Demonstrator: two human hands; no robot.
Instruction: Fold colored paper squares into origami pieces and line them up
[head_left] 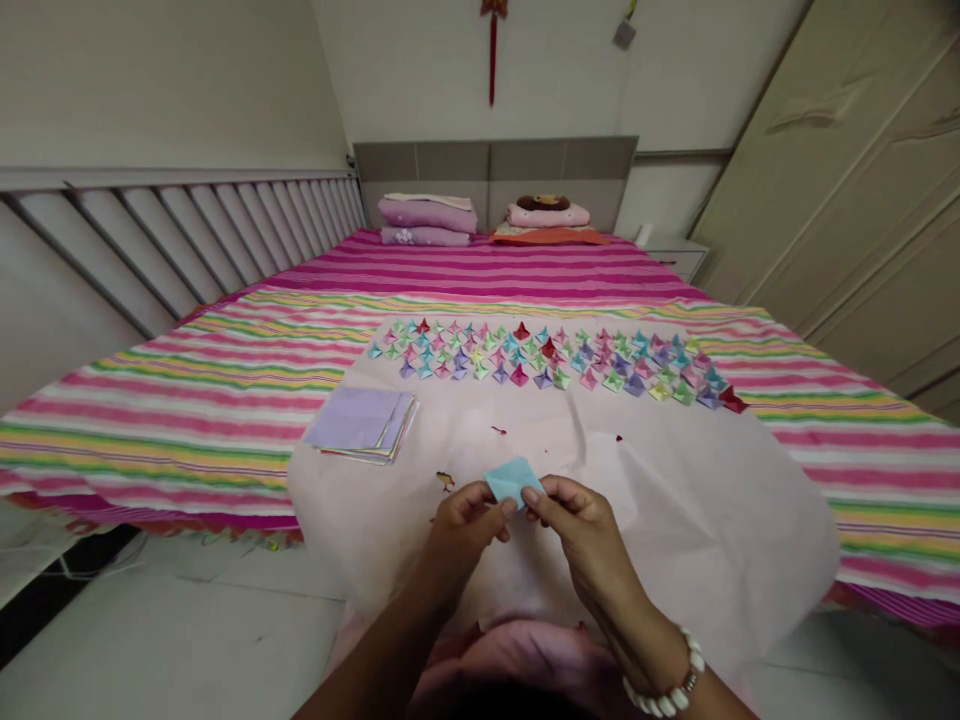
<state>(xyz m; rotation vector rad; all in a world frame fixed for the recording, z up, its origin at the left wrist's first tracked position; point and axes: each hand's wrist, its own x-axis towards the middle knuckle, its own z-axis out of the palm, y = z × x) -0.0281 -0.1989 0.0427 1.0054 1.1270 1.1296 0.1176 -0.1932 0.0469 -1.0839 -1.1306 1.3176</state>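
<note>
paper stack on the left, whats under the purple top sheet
Beneath the purple top sheet, edges of more sheets show at the right and near sides, some pale. Their faces are mostly covered, and their number cannot be told.

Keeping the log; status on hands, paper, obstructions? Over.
Left hand and right hand both pinching blue paper. Paper folded, creased. No obstruction seen; paper stack leftward, folded pieces beyond.

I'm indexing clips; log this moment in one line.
left hand: holds blue paper; right hand: holds blue paper; stack: on sheet
</note>
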